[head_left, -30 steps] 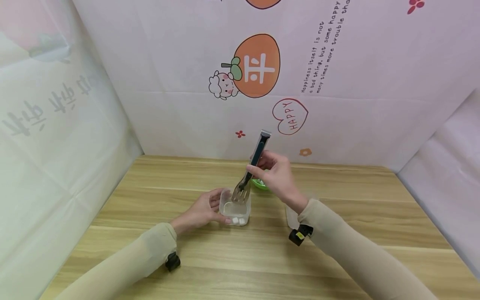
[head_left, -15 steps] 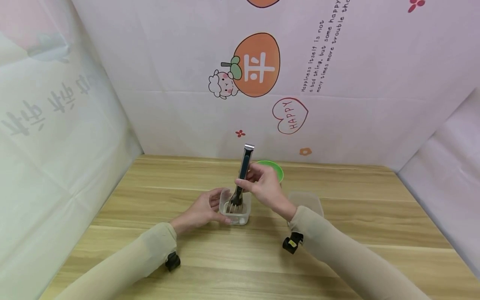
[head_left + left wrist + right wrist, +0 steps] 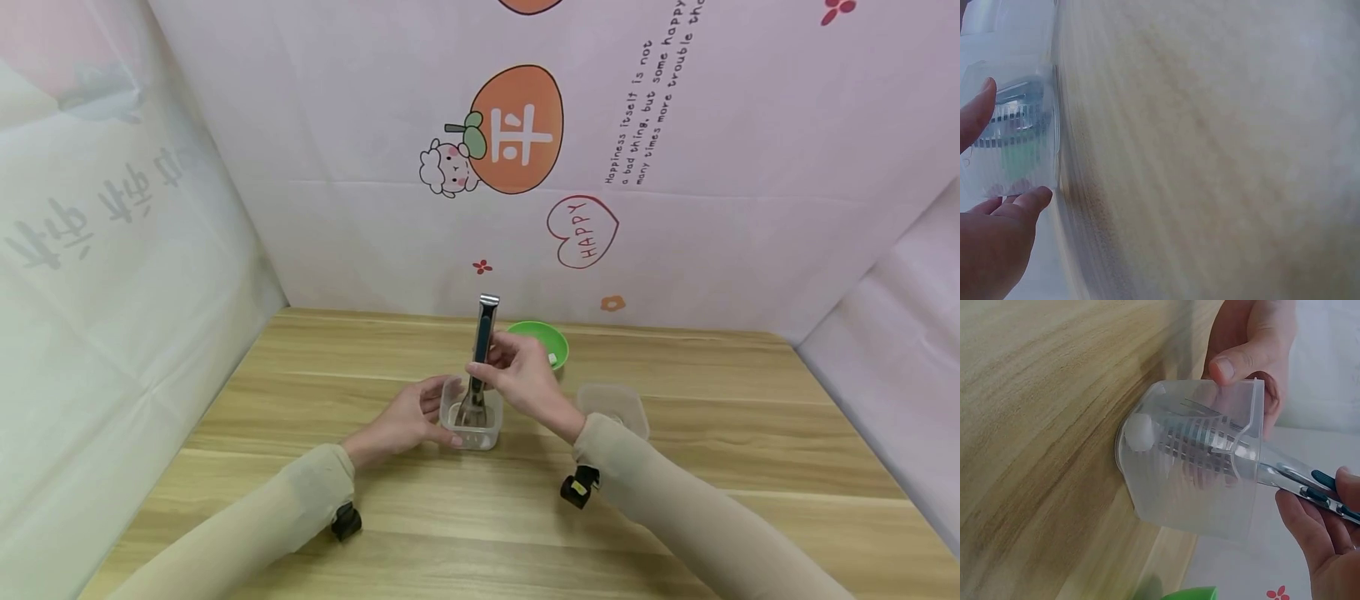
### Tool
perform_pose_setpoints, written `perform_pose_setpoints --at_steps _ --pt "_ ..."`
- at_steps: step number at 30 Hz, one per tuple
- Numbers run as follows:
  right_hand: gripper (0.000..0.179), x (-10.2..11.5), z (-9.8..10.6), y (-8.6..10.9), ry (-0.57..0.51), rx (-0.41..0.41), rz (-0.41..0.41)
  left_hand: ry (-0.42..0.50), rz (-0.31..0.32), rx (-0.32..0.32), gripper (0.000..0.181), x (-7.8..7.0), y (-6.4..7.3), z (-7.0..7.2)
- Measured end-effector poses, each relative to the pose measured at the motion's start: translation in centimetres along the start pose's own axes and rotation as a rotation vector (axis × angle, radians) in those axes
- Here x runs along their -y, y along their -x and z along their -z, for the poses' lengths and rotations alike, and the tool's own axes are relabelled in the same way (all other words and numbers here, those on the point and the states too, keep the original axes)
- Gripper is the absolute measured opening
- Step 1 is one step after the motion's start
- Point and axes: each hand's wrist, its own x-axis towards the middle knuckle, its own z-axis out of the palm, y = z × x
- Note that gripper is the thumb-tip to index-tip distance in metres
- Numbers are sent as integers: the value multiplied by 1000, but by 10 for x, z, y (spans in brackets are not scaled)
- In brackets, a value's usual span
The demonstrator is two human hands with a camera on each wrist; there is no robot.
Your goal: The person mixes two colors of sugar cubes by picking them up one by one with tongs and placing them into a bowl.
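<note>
A clear plastic container stands upright on the wooden table, steadied by my left hand, whose thumb and fingers grip it from the left. My right hand holds metal tongs by their dark-inlaid handles, nearly upright, with the slotted tips down inside the container. Through the container wall, the right wrist view shows a white piece at the bottom near the tongs' tips; whether the tips touch it I cannot tell. The left wrist view shows the thumb and fingertips on the container, with the tongs blurred behind its wall.
Behind my right hand stands a green bowl with a small white piece in it, partly hidden by the hand. A translucent flat lid lies at the right, partly under my right forearm. A printed cloth wall rises behind the table.
My right hand has moved left and down, lowering the tongs' tips into the container and standing them more upright. The green bowl and lid have come into fuller view. My left hand stays put.
</note>
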Motion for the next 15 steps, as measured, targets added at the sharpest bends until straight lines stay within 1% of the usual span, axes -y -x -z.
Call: perform_pose_setpoints --at_steps 8,15 --pt "14 -3 0 -6 -35 -127 -33 6 15 3 100 0 0 0" --pt "15 -8 3 -10 -41 -194 -9 3 14 -2 98 0 -2 0"
